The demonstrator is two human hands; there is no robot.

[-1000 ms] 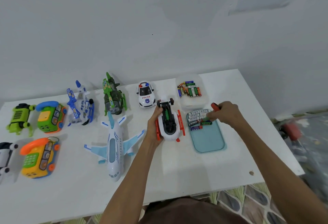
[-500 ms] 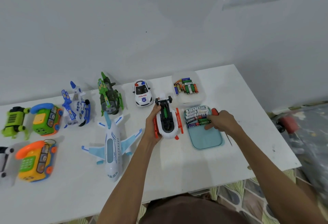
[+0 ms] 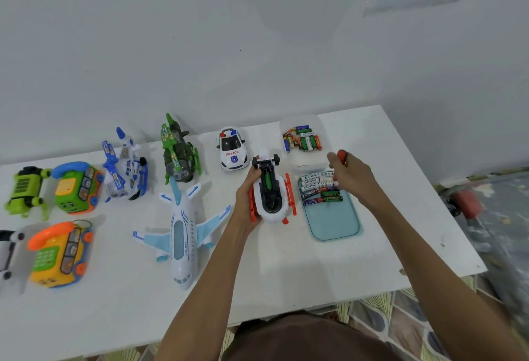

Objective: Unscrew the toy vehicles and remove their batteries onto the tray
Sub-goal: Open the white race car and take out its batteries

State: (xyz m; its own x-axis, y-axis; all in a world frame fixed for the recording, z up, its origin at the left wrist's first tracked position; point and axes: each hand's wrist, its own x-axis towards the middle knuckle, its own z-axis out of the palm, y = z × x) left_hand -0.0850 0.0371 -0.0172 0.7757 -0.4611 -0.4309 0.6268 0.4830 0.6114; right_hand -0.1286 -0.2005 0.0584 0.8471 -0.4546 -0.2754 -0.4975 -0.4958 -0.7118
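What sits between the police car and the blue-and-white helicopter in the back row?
A green camouflage helicopter stands between the police car and the blue-and-white helicopter, as the head view shows.

Grips the upturned white toy vehicle (image 3: 272, 197) with the left hand (image 3: 247, 189), a green battery (image 3: 268, 179) in its open bay. Holds a red-handled tool (image 3: 341, 156) in the right hand (image 3: 353, 180) above the tray (image 3: 335, 226).

head view, high, angled down, table (image 3: 286, 289) near
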